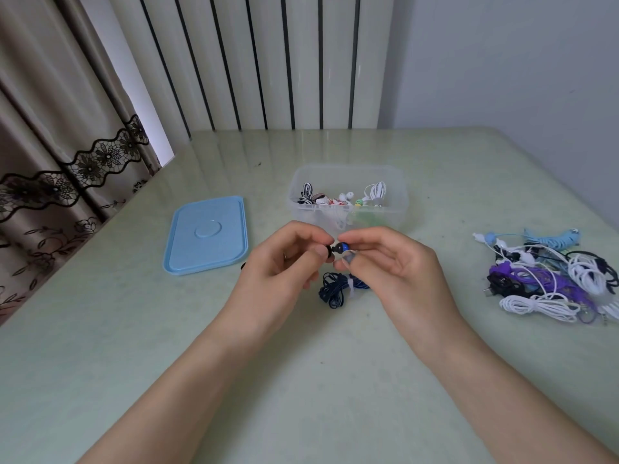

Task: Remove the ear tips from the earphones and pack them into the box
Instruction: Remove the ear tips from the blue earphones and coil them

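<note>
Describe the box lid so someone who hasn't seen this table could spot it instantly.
On the pale green table, look left of the clear plastic box. The lid lies flat there, apart from the box. It is the only light blue rounded rectangle, with a raised circle at its centre.

Probably home: lace-trimmed curtain (pixel 67 155), radiator (pixel 268 61), table (pixel 134 329).

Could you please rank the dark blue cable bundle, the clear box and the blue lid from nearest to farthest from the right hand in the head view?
From the right hand:
1. Dark blue cable bundle, just below its fingers.
2. Clear box, behind the hand.
3. Blue lid, far left, beyond the left hand.
</note>
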